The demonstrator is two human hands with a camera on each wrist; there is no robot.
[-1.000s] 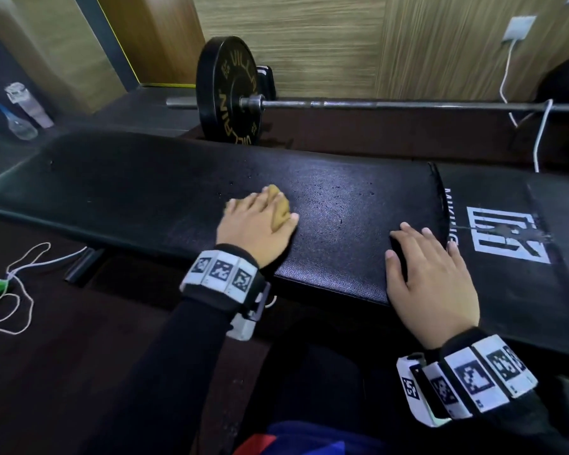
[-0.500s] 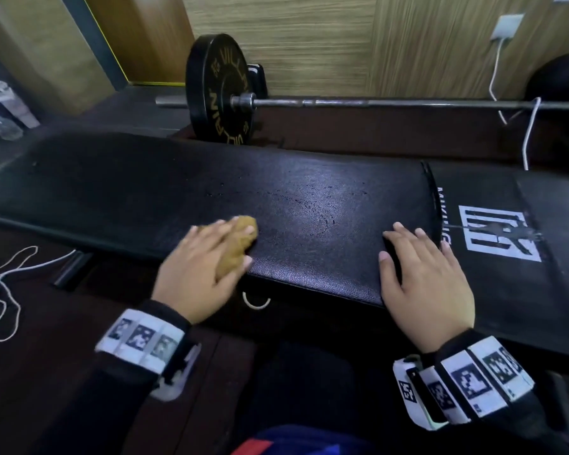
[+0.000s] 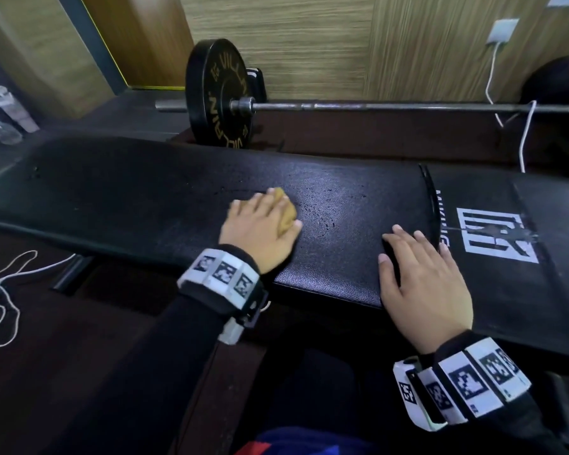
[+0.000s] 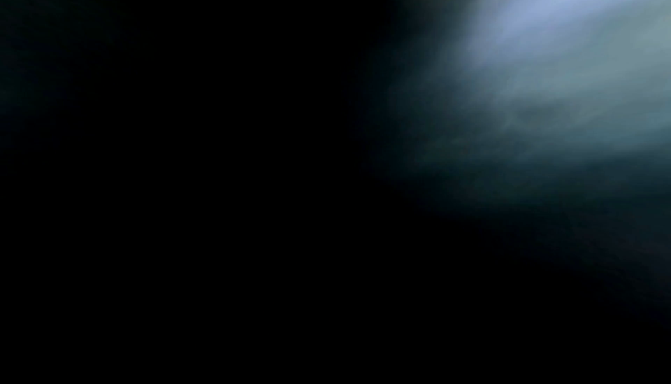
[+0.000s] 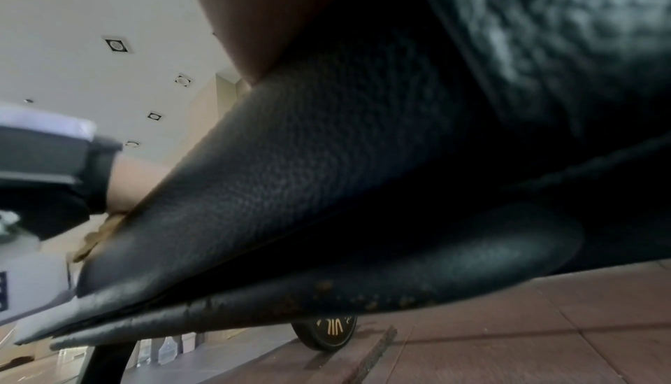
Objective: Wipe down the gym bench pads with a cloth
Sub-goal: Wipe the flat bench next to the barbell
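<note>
We see the left hand (image 3: 260, 229) laid palm-down on a bunched tan cloth (image 3: 284, 218), fingers fairly straight and close together, pressing it onto the long black bench pad (image 3: 145, 198). The cloth sits around the middle of that pad, toward its near edge, and only a sliver shows past the fingertips. The right hand (image 3: 424, 284) lies flat and holds nothing — fingers slightly spread, at the seam where the long pad meets the shorter seat pad (image 3: 523, 290) with its white logo. The left wrist view is almost wholly dark, so it tells us nothing about the grip underneath. From the right wrist camera we look along the pad's pebbled underside edge. Behind the bench lies a barbell (image 3: 375, 107) with a black weight plate (image 3: 219, 93) — and a white cable (image 3: 526, 133) hangs over the bar.
</note>
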